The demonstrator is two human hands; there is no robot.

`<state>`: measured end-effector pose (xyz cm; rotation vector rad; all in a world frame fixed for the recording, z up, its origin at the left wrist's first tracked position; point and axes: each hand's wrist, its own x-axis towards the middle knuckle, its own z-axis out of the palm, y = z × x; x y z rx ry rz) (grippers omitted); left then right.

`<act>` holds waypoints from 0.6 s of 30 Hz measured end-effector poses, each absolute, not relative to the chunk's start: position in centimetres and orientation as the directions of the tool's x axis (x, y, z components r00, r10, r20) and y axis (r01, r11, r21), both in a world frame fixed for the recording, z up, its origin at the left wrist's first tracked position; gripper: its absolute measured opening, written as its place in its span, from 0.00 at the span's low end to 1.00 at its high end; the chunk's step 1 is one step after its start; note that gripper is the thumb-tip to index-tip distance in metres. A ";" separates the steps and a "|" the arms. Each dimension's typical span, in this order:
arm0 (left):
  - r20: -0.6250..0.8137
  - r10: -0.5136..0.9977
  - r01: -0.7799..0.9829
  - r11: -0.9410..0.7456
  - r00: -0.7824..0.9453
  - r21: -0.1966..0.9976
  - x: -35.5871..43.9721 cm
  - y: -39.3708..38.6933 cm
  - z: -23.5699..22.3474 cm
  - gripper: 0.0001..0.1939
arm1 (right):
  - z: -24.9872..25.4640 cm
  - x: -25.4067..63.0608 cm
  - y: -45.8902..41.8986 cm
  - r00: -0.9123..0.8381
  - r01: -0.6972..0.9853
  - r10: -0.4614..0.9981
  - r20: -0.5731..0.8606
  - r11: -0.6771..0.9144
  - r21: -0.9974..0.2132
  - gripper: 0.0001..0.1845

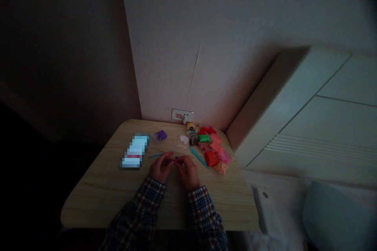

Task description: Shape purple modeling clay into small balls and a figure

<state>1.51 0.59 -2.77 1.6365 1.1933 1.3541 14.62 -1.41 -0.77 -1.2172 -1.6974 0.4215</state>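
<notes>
Plaid sleeves (149, 194) angled inward | left hand (160, 168), right hand (189, 171) curled close together | both grips pinching purple piece (168, 162)

Purple piece (168, 162) mostly hidden by left hand (160, 167) and right hand (189, 171), shape unreadable; phone (136, 150) screen pixelated, plaid sleeves (150, 194) cut off at bottom edge.

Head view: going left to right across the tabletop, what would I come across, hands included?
Lit phone, left hand, right hand, lower red packet, bright pink packet.
</notes>
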 end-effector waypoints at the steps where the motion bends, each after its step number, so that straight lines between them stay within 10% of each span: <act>1: 0.341 0.939 0.218 -0.340 0.034 0.915 1.5 0.6 -2.8 0.15 | -0.7 14.6 -1.4 -0.030 0.530 0.865 0.501 0.438 -0.726 0.04; 18: 0.447 0.894 0.346 -0.429 0.032 0.834 1.2 0.5 -2.5 0.12 | -0.7 15.0 -1.4 0.066 0.508 0.878 0.474 0.379 -0.774 0.08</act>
